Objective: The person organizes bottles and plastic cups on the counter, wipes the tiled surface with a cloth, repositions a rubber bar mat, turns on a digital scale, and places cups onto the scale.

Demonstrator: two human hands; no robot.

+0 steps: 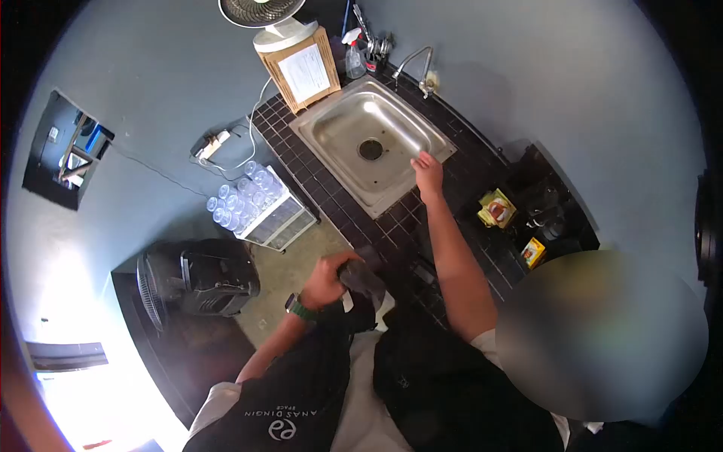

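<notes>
My left hand (322, 283), with a watch (295, 304) on its wrist, is closed around a dark grey cloth (363, 277) in front of my body. The cloth is bunched and slightly blurred. My right hand (428, 178) reaches out over the near right edge of the steel sink (343, 139). Its fingers are drawn together, and whatever may be between them is too small to tell. A tap (416, 64) stands behind the sink's far right corner.
A rack (280, 226) bears several clear cups (245, 197) on the left. A fan (282, 30), a cardboard piece (301, 71) and a spray bottle (354, 56) stand beyond the sink. Yellow packs (497, 209) lie on the right of the black tiled counter (392, 226). A black backpack (215, 277) is lower left.
</notes>
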